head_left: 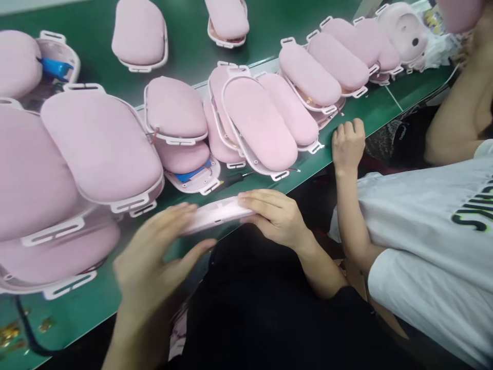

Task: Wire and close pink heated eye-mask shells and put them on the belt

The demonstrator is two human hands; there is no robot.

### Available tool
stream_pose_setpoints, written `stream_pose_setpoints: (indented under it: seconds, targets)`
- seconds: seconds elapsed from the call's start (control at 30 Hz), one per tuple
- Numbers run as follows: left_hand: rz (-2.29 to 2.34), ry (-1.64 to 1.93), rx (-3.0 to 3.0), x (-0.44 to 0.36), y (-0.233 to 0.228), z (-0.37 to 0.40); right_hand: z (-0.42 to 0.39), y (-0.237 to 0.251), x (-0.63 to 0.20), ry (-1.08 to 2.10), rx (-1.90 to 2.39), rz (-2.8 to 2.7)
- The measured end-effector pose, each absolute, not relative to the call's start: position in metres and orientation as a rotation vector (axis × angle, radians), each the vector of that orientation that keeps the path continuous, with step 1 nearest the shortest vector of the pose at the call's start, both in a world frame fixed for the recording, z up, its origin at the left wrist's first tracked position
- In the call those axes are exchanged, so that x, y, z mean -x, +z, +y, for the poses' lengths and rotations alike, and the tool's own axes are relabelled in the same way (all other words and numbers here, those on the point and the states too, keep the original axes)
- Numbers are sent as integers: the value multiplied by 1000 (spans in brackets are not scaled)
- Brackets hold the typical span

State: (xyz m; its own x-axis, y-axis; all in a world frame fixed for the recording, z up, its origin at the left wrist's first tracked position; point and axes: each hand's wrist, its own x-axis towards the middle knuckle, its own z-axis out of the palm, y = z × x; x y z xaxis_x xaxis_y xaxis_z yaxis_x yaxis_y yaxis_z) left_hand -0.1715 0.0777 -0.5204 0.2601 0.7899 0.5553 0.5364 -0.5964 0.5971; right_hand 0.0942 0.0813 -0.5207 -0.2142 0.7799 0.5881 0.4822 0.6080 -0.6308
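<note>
Both hands held flat pink part (215,213) at table (269,41) edge, lower centre of frame. Right hand (275,216) fingers together, laid over its right end. Left hand (154,257) blurred, fingers spread around left end. Pink pads (103,144) crowded upper left. Co-worker's fist (347,143) rested on edge, centre right.

Both forearms are bare — no sleeves, gloves, rings or watch show on the left hand (154,257) or the right hand (275,213). Below them lies dark clothing — plain black, unmarked.
</note>
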Motion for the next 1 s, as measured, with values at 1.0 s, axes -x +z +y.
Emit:
stream_pose_setpoints:
  seconds: [1.0]
  targets:
    - [1251,1480,-2493,140,-523,77,75,-505,-66,123,1214,-2032]
